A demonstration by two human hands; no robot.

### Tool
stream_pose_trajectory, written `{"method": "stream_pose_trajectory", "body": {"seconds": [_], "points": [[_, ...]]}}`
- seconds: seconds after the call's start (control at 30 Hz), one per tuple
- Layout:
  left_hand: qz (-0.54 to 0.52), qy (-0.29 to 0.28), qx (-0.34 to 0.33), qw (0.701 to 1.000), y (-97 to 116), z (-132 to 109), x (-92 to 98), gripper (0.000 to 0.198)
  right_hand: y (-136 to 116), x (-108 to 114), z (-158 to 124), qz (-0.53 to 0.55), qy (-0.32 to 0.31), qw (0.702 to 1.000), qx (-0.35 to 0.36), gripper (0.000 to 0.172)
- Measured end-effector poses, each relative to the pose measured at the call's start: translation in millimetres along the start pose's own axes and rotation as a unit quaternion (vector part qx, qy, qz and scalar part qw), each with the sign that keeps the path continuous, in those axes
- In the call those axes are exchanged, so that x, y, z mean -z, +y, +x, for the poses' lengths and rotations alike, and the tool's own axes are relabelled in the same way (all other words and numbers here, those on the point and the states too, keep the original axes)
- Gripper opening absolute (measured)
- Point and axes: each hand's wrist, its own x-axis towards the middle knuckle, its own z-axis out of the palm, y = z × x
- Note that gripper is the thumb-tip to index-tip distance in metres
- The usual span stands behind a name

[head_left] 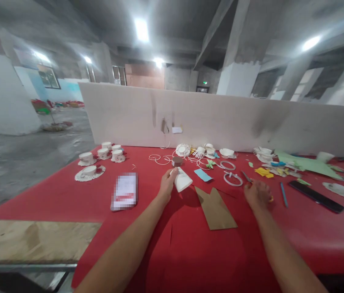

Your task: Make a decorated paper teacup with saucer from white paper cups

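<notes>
My left hand (168, 183) is closed round a white paper cup (183, 180), tilted on its side above the red tabletop. In my right hand (258, 195) is a pair of scissors (245, 176); the blades point away from me and a bit of orange handle shows by the fingers. A notched piece of brown cardboard (217, 209) lies between my hands. Just beyond the cup sits a brown roll of tape (177, 161). Close by are a light blue paper piece (203, 175) and a clear plastic ring (233, 179).
Several decorated white paper teacups (90, 171) stand at the left. A white pad (125, 191) lies nearer. To the right are yellow scraps (264, 172), a blue pen (284, 194), a black phone (316, 196) and green paper (308, 165). A white board (214, 122) borders the table's back.
</notes>
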Motion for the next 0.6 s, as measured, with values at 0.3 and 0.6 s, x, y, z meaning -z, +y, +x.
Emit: {"method": "stream_pose_trajectory", "body": {"seconds": [0.3, 0.6], "points": [[0.439, -0.122, -0.319, 0.831, -3.9, -13.0, 3.9, 0.041, -39.0, 20.9, 6.5, 0.068, 0.055, 0.99, 0.11, 0.027], [0.506, -0.129, -0.351, 0.777, -16.1, -10.0, 1.8, 0.042, 83.9, 20.1, 54.7, -0.116, -0.102, 0.987, -0.049, 0.036]]}}
